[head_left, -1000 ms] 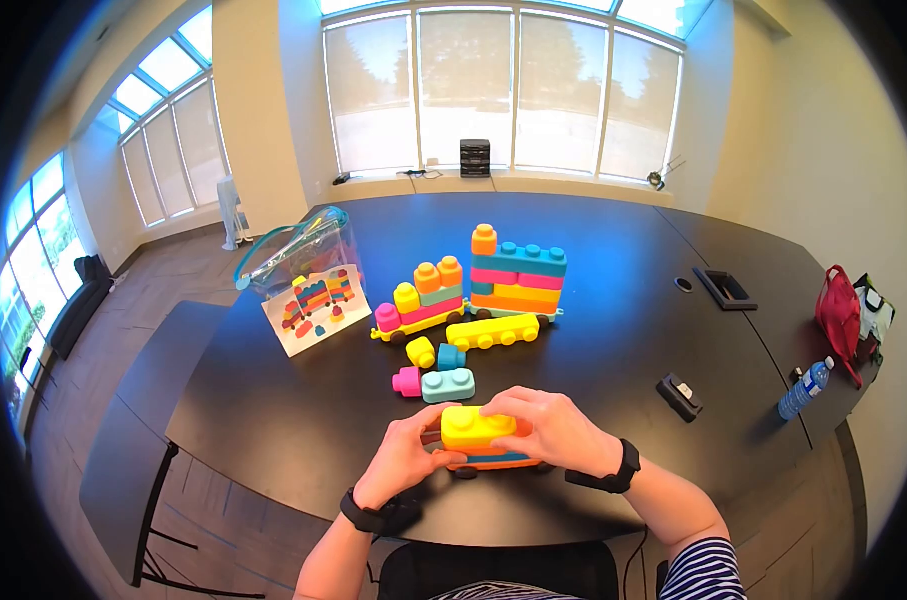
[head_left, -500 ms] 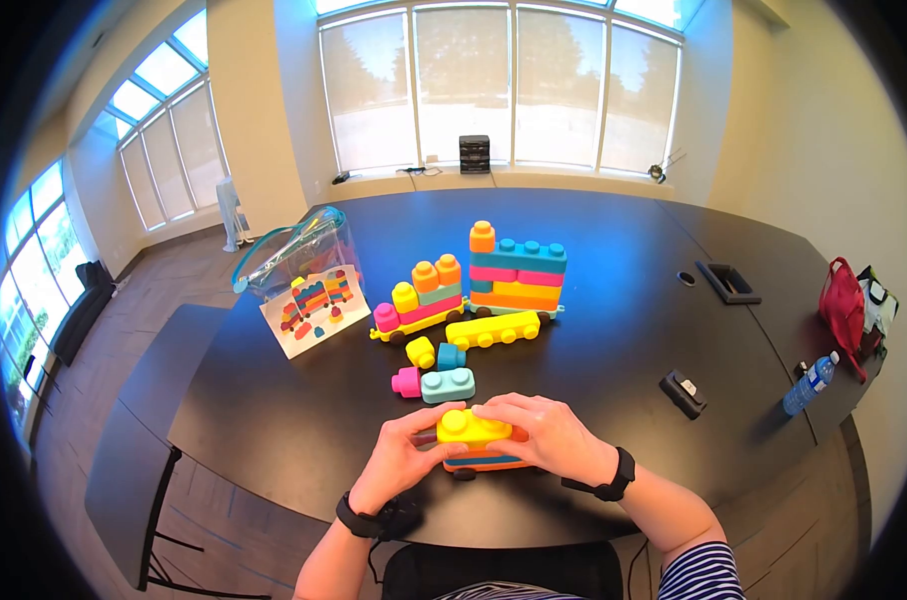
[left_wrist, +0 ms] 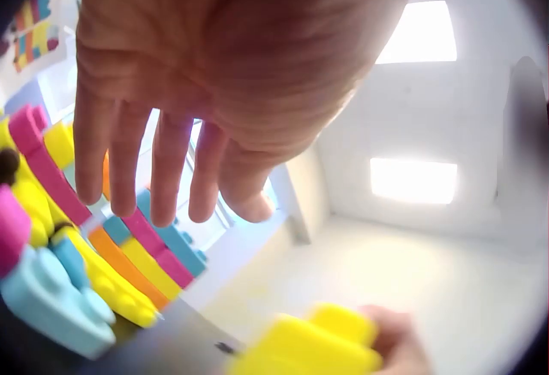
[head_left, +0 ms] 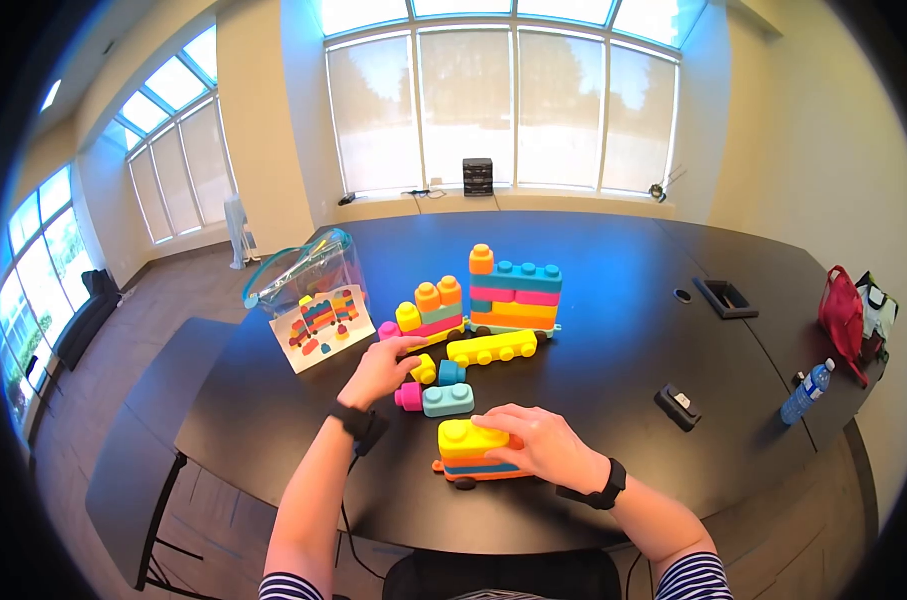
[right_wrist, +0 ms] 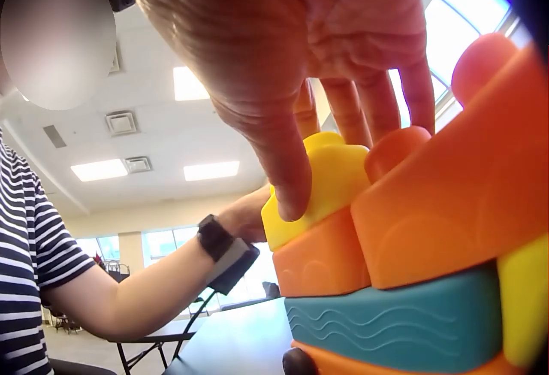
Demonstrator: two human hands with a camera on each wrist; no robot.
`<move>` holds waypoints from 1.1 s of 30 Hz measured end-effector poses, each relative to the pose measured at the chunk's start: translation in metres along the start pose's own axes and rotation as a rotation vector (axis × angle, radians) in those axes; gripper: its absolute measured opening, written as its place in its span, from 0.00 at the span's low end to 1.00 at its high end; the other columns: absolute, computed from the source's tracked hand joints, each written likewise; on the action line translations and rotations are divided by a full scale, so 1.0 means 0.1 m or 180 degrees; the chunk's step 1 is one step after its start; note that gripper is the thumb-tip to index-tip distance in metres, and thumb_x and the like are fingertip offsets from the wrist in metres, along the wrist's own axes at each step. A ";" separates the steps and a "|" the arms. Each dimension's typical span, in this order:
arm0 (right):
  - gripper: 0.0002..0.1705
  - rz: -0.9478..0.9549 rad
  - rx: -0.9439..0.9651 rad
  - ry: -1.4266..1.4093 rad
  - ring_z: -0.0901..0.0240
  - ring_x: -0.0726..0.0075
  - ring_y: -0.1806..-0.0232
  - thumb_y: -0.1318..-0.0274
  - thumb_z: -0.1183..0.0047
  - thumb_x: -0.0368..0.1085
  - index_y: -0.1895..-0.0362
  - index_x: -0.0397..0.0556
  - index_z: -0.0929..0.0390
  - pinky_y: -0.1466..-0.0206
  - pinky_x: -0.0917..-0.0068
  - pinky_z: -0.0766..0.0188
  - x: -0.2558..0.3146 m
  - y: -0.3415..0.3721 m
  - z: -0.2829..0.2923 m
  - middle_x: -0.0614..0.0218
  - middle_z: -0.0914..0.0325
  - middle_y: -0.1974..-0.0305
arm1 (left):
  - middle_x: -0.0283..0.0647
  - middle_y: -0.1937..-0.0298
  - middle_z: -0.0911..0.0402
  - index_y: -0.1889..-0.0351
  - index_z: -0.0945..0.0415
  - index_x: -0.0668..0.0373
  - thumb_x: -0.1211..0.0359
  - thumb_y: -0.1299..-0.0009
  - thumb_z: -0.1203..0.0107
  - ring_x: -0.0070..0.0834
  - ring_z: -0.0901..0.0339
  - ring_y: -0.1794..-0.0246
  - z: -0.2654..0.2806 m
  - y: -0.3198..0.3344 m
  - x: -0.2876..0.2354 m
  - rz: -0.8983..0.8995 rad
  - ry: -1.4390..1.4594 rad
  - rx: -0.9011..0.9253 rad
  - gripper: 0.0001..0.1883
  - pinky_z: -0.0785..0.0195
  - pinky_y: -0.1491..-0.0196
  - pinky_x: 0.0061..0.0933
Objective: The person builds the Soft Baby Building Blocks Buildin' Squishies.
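Note:
My right hand (head_left: 549, 445) holds a yellow two-stud block (head_left: 460, 434) on top of a small block wagon (head_left: 464, 466) near the table's front edge. In the right wrist view, the thumb presses the side of this yellow block (right_wrist: 334, 182), with the other fingers behind it. Orange blocks (right_wrist: 322, 265) and a teal block (right_wrist: 395, 319) lie below. My left hand (head_left: 379, 370) reaches over the loose blocks, fingers extended and holding nothing. Its fingertips are right by a small yellow block (head_left: 425, 368). Close by lie teal (head_left: 453, 372), pink (head_left: 409, 396) and pale aqua (head_left: 448, 400) blocks.
Behind the loose blocks stand two more built wagons (head_left: 429, 318), (head_left: 519, 300) and a long yellow studded block (head_left: 494, 347). A picture card (head_left: 324, 328) leans against a clear bag (head_left: 319, 265) at left. A black device (head_left: 678, 406) and a water bottle (head_left: 808, 392) are at right.
My left hand has let go of the wagon and moved forward and left to the loose blocks. The right hand stays on the yellow block.

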State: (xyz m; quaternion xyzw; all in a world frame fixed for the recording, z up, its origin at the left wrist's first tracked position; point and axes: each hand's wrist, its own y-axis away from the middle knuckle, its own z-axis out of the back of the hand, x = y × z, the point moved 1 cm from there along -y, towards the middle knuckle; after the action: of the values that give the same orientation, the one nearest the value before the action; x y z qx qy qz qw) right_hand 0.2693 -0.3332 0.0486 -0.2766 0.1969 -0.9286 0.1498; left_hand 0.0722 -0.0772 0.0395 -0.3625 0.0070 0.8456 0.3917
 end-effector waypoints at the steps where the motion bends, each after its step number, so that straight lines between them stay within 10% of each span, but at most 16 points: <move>1: 0.30 -0.0013 0.0014 -0.0043 0.16 0.49 0.50 0.43 0.28 0.35 0.34 0.55 0.18 0.45 0.61 0.18 0.00 0.00 0.01 0.62 0.16 0.43 | 0.49 0.49 0.10 0.34 0.16 0.55 0.74 0.32 0.35 0.41 0.12 0.48 -0.13 -0.12 0.21 -0.0116 -0.0241 -0.0015 0.25 0.21 0.42 0.37; 12: 0.26 0.0095 0.0255 -0.0219 0.17 0.47 0.45 0.34 0.33 0.39 0.33 0.52 0.18 0.40 0.59 0.19 -0.07 -0.04 0.11 0.56 0.16 0.41 | 0.50 0.46 0.10 0.39 0.14 0.56 0.80 0.42 0.32 0.49 0.15 0.41 -0.49 -0.34 0.58 -0.0022 -0.0704 0.0239 0.29 0.22 0.37 0.42; 20: 0.45 -0.0127 -0.0668 -0.0661 0.18 0.54 0.35 0.44 0.23 0.33 0.23 0.46 0.29 0.33 0.60 0.19 -0.09 -0.16 0.37 0.54 0.22 0.30 | 0.46 0.41 0.12 0.32 0.21 0.58 0.70 0.33 0.27 0.34 0.13 0.45 -0.01 0.11 -0.48 -0.0098 0.1058 -0.0053 0.30 0.21 0.42 0.36; 33: 0.32 -0.0117 -0.0569 -0.1106 0.17 0.62 0.38 0.42 0.28 0.26 0.33 0.42 0.20 0.32 0.64 0.19 -0.03 -0.02 0.51 0.58 0.17 0.40 | 0.44 0.35 0.14 0.32 0.20 0.59 0.62 0.40 0.18 0.39 0.19 0.32 -0.18 0.81 -1.14 -0.1031 0.0919 0.0067 0.38 0.29 0.29 0.39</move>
State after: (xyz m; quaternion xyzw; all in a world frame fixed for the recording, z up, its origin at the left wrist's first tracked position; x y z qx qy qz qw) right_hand 0.3007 -0.3450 0.0877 -0.4485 0.2447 -0.8483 0.1394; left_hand 0.0784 -0.2136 0.0743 -0.4722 0.0135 0.7108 0.5211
